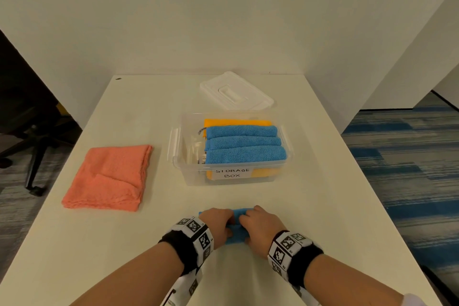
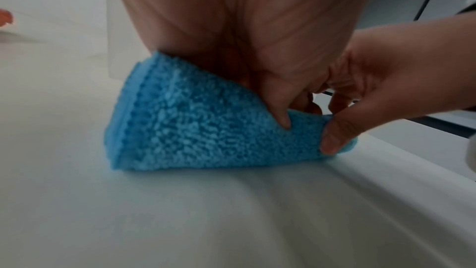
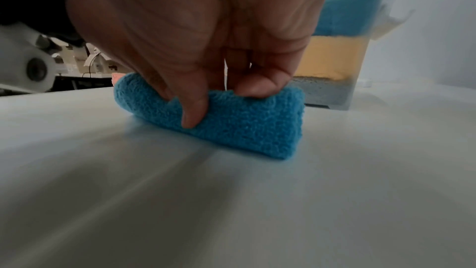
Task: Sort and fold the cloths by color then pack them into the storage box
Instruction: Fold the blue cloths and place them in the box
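A white surface [image 1: 285, 206] stands against a plain pale wall [image 1: 223, 20], with a second wall panel angling in at the right. Blue-striped carpet [image 1: 409, 156] shows past the right edge, and an office chair base [image 1: 34, 156] stands on grey floor at the left.

Near the front edge, both hands grip a small folded blue cloth [image 1: 236, 227] lying on the surface. The left hand [image 1: 218, 225] curls over its left part, thumb pressed into the pile; the right hand [image 1: 260, 227] pinches its right part between thumb and fingers. The two hands sit close together.

Farther back, a clear box [image 1: 248, 182] labelled "STORAGE BOX" holds three folded blue cloths [image 1: 244, 144] on top of orange cloth [image 1: 236, 122]. Its white lid [image 1: 236, 92] lies just behind it. A folded pink cloth [image 1: 109, 177] rests on the surface to the left of the box, apart from it.
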The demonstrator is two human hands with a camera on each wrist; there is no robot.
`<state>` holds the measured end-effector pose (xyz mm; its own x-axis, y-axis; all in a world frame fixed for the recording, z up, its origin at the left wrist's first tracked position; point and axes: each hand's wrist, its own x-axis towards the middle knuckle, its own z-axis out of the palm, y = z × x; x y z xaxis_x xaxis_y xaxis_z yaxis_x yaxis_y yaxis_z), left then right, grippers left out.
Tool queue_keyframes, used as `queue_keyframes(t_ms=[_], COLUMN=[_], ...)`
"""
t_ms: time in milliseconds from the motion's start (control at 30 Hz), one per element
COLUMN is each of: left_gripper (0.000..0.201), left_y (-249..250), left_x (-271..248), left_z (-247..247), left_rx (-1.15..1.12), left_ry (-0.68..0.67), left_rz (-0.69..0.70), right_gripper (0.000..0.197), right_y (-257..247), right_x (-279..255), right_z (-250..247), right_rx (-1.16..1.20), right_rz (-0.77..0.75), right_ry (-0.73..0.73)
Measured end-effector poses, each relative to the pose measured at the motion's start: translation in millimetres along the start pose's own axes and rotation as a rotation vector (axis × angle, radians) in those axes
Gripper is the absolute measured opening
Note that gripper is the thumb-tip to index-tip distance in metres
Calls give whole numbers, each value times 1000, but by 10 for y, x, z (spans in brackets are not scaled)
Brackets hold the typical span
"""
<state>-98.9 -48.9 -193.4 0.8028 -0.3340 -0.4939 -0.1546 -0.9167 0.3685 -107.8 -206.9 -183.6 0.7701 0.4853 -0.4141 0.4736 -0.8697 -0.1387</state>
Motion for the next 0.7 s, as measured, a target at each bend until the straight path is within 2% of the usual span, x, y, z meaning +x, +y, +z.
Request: queue_keyframes(t_ms=[100, 167, 300, 533, 600, 700], left_gripper=[30, 28, 37, 35, 35, 37], left_y=[-24, -5, 64, 27, 1, -37], left_x=[-48, -84, -181, -210, -173, -89], left_z=[-13, -32, 35, 203, 213, 209], left_rx=[-8, 29, 325, 349, 309, 225], left_ry=[-6, 47, 217, 205, 202, 211], left_rz=[21, 53, 208, 133, 106, 77], right_gripper=[27, 30, 30, 25, 24, 14], right_y=[-12, -3, 15, 34, 58, 118], right_x=[11, 21, 119, 272, 263, 202], right_z=[-20, -95, -228, -316, -312, -215], right_rx=[24, 65, 103, 178, 220, 307], right_rz=[25, 63, 118, 150, 142, 142], right_ry=[-31, -63, -130, -246, -213, -18])
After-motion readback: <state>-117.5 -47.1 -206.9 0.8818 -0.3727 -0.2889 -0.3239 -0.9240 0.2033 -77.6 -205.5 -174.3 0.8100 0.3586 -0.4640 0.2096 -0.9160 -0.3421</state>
